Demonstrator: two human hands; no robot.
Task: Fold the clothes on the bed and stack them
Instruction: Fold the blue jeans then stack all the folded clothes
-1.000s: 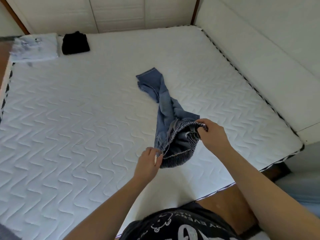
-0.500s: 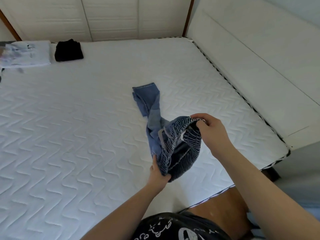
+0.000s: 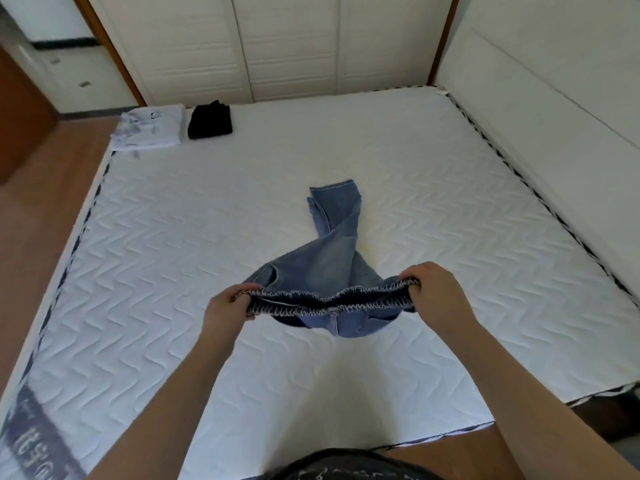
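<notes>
1. A pair of blue jeans [image 3: 325,261] is held up by its waistband [image 3: 329,299] over the middle of the near half of the bed [image 3: 450,237].
2. The left end of the waistband is gripped by the left hand [image 3: 225,306], with the fingers curled round the stitched edge.
3. The right end of the waistband is gripped by the right hand [image 3: 433,292], the fingers likewise curled over the band.
4. The waistband is stretched roughly level between the two hands, and its dark inner side is turned toward the camera.
5. The legs of the jeans are trailed away from the hands across the white quilted mattress, twisted together, with the hem end lying flat near the centre of the bed.
6. A folded white garment [image 3: 149,128] is seen at the far left corner of the bed.
7. A folded black garment [image 3: 210,120] is laid just beside the white one, to its right.
8. White wardrobe doors [image 3: 287,46] are seen beyond the bed, and a wooden floor [image 3: 41,202] lies to its left.
</notes>
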